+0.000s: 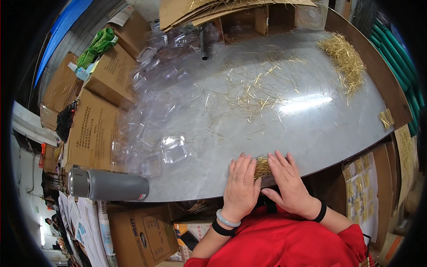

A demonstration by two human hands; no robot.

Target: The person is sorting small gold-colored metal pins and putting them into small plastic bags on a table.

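Note:
At the near edge of the table, my left hand point(243, 183) and my right hand point(289, 186) lie on either side of a small bundle of gold wire hooks point(262, 167). Both hands have straight, outstretched fingers pointing away from me. Their inner edges touch the bundle, and part of it is hidden beneath them. Loose gold wire hooks point(262, 91) are scattered over the middle of the grey tabletop point(231, 153). A large heap of the same wires point(344, 62) sits at the far right.
Clear plastic boxes point(174, 149) crowd the table's left side. A grey steel flask point(116, 184) lies at the near left corner beside cardboard boxes point(91, 131). One small wire bundle point(386, 118) rests at the right edge; several more are on a white sheet point(361, 189) below the table.

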